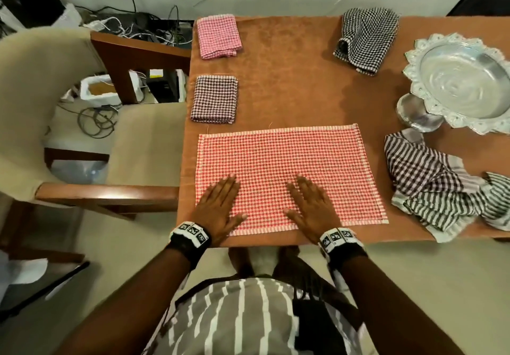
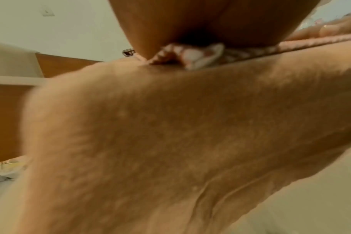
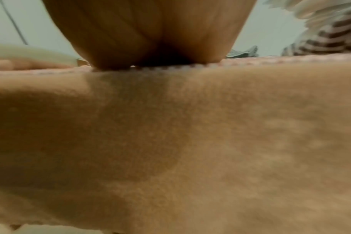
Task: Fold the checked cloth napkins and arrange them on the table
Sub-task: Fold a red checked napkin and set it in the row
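Observation:
A red checked napkin (image 1: pixel 287 167) lies spread flat near the table's front edge. My left hand (image 1: pixel 218 205) presses flat on its near left part, fingers straight. My right hand (image 1: pixel 311 203) lies flat on its near middle, fingers straight. Two folded napkins sit at the far left: a pink one (image 1: pixel 218 36) and a dark brown one (image 1: pixel 214 99). A crumpled black checked napkin (image 1: pixel 364 38) lies at the back. A crumpled striped cloth (image 1: pixel 436 186) lies at the right. In the wrist views my palms (image 2: pixel 210 23) (image 3: pixel 150 31) sit on the napkin's hem (image 2: pixel 182 53) (image 3: pixel 170 68).
The table wears an orange-brown cover (image 1: pixel 298 78). A silver scalloped tray (image 1: pixel 463 81) and a small steel bowl (image 1: pixel 414 112) stand at the right. A beige armchair (image 1: pixel 82 123) stands close to the table's left side. Cables lie on the floor beyond it.

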Available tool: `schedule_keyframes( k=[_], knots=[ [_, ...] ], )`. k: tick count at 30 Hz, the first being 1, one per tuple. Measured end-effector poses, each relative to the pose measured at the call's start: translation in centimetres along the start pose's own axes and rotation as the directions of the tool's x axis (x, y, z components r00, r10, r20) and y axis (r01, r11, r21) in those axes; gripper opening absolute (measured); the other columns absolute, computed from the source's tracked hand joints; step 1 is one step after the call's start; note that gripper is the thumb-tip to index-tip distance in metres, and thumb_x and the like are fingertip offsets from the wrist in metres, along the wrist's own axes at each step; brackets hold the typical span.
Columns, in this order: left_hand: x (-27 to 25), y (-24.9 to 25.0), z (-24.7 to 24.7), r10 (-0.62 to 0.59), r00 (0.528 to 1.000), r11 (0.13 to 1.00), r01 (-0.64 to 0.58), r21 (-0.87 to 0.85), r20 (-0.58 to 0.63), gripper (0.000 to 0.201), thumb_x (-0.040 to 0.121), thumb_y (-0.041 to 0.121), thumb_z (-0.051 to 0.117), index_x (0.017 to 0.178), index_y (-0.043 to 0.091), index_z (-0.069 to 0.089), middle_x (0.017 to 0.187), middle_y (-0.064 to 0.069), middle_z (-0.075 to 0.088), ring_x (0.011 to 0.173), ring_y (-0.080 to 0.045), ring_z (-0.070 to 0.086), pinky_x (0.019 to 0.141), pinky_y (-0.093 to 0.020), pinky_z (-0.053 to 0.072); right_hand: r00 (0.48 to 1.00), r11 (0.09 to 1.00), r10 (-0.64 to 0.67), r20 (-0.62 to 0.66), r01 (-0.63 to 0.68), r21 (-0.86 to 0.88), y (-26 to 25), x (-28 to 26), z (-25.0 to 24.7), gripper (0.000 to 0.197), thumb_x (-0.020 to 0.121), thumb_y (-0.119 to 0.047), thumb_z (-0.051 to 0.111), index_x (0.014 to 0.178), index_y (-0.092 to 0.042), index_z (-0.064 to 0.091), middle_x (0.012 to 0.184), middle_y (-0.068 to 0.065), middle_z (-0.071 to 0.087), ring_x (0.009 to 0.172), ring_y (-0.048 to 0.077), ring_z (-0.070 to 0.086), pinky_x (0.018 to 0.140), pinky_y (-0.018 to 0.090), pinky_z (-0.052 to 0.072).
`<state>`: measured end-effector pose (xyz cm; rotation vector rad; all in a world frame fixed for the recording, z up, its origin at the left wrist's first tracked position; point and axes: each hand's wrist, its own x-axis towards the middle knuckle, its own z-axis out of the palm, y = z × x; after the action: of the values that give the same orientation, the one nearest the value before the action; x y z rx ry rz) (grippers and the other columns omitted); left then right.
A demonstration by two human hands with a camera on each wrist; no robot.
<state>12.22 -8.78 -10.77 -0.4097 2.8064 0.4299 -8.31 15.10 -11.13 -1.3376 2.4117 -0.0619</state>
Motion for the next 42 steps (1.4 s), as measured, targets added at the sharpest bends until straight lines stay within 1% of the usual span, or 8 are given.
schedule_keyframes(
  k=[6,10,13,18,25,31,37,42],
  knots=[
    [-2.1,-1.6,0.9,-0.130,0.987,0.991,0.130,-0.010,-0.089,0.083,0.096,0.070,0.018,0.160,0.023,-0.005,0.167,0.002,-0.011,0.154,-0.016,-0.012,0.125,-0.044,-0.002,0.958,0.956,0.282,-0.059,-0.276,0.096,7.1,-3.7,0.1,0.079,0.096,-0.070,0.016,0.160,-0.032,-0.011,0.167,-0.004,-0.019,0.154,0.017,-0.014,0.125,0.044,-0.002],
    [-2.1,-1.1,1.3,-0.176,0.978,0.984,0.177,0.001,-0.108,0.082,0.096,0.069,0.015,0.160,0.021,-0.001,0.167,0.000,-0.009,0.154,-0.018,-0.012,0.124,-0.047,-0.002,0.943,0.944,0.317,-0.102,-0.304,0.126,9.1,-5.1,0.4,0.082,0.094,-0.072,0.010,0.159,-0.027,-0.013,0.167,-0.001,-0.019,0.155,0.020,-0.011,0.126,0.044,0.001],
    [-2.4,0.3,1.0,-0.058,0.990,0.997,0.052,-0.050,-0.132,0.078,0.096,0.065,0.033,0.159,0.022,0.016,0.167,0.000,0.005,0.154,-0.019,0.000,0.124,-0.042,-0.001,0.959,0.963,0.246,-0.143,-0.225,0.149,8.9,-5.7,0.4,0.079,0.098,-0.065,0.022,0.162,-0.021,0.004,0.168,0.001,-0.007,0.156,0.022,-0.003,0.126,0.043,0.005],
    [-2.3,3.7,0.5,0.113,0.985,0.986,-0.127,-0.111,-0.130,0.062,0.083,0.064,0.054,0.132,0.026,0.054,0.138,0.000,0.049,0.124,-0.023,0.045,0.106,-0.043,0.041,0.958,0.974,-0.078,-0.278,0.132,0.182,7.4,-7.3,0.5,0.056,0.095,-0.051,0.049,0.137,-0.016,0.061,0.150,0.008,0.050,0.134,0.030,0.048,0.108,0.049,0.045],
    [-1.3,5.5,-0.2,0.116,0.980,0.992,-0.105,0.071,-0.159,0.016,0.083,0.035,0.067,0.093,0.023,0.065,0.096,-0.001,0.065,0.083,-0.025,0.060,0.069,-0.038,0.053,0.925,0.971,-0.088,-0.369,0.162,0.174,7.1,-7.0,-0.4,0.024,0.093,-0.030,0.061,0.104,-0.012,0.072,0.129,0.010,0.066,0.108,0.031,0.065,0.087,0.042,0.058],
    [-2.4,6.9,-1.4,-0.107,0.982,0.991,0.118,0.065,-0.155,0.017,0.090,0.013,0.059,0.107,0.014,0.059,0.107,-0.011,0.061,0.096,-0.033,0.057,0.077,-0.043,0.048,0.955,0.979,-0.089,-0.283,0.137,0.154,8.0,-7.3,-1.1,0.032,0.098,-0.020,0.058,0.126,-0.004,0.062,0.137,0.014,0.061,0.118,0.032,0.059,0.097,0.043,0.053],
    [-4.0,6.6,-1.5,-0.318,0.942,0.939,0.329,0.103,-0.109,0.027,0.097,0.024,0.048,0.122,0.017,0.054,0.124,-0.011,0.053,0.112,-0.032,0.052,0.088,-0.045,0.045,0.954,0.950,-0.017,-0.299,0.108,0.293,8.7,-8.3,-2.4,0.010,0.098,-0.014,0.054,0.107,-0.011,0.059,0.101,0.010,0.064,0.092,0.032,0.058,0.079,0.041,0.047],
    [-4.7,5.5,-1.7,-0.427,0.851,0.881,0.314,-0.354,-0.306,0.016,0.089,0.019,0.058,0.105,0.022,0.062,0.109,-0.007,0.068,0.100,-0.031,0.062,0.088,-0.042,0.049,0.960,0.956,-0.042,-0.278,0.120,0.267,9.9,-7.8,-2.2,0.028,0.096,-0.030,0.064,0.118,-0.012,0.061,0.112,0.009,0.064,0.102,0.030,0.057,0.086,0.042,0.047]
  ],
)
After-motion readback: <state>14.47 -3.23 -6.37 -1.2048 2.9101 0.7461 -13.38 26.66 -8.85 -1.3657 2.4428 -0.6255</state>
